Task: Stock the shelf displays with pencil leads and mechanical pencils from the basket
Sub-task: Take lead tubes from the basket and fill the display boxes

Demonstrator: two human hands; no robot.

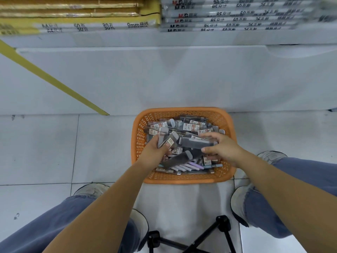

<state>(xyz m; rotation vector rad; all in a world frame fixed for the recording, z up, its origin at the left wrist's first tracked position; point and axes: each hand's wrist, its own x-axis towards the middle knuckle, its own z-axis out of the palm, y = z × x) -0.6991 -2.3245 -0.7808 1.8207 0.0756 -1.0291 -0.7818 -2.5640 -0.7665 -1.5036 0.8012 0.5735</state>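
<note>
In the head view, down on the floor against the white shelf base: crouched over an orange basket filled with a heap of lead cases and, along its near side, pastel mechanical pencils. Gripping a small bunch of cases in the left hand, fingers curled round them, over the basket's left half. Pinching one dark lead case in the right hand, thumb on its near edge, long axis running left to right, its free end almost meeting the bunch. Just below and between both hands, a loose case, slanted near-left to far-right, closer to the left wrist. Probably gathering a handful; likely simplest to pass the single case leftward. No pencil display in sight, only stacked paper packs above.
</note>
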